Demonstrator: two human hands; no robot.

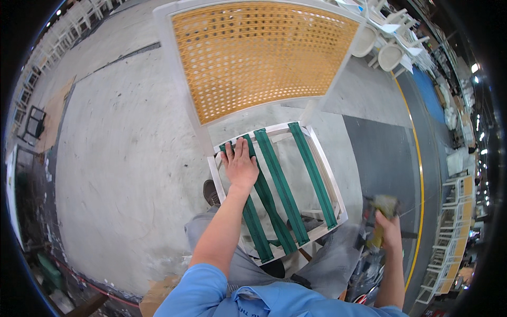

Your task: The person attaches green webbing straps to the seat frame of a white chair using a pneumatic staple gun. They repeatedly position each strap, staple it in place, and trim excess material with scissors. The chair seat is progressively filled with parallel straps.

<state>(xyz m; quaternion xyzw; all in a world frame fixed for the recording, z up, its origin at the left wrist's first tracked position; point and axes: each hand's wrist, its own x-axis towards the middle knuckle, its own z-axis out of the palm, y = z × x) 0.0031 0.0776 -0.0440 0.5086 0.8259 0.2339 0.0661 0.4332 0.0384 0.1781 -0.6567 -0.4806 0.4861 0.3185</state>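
Observation:
A white-framed chair (316,153) with a woven cane backrest (269,58) stands against my knees, backrest away from me. Several green webbing straps (274,182) run across its open seat frame from back to front. The second strap from the left (272,214) looks slack and twisted near its front end. My left hand (242,168) lies with fingers stretched out over the rear ends of the two left straps, at the back rail. Off to the right of the seat, my right hand (390,228) grips a yellow-and-dark staple gun (384,205), blurred and apart from the chair.
White chair parts (391,55) are piled at the back right. A row of white chair frames (449,238) stands on the right, past a yellow floor line (417,153). A cardboard box (158,296) is low on the left. A dark frame (34,124) stands far left.

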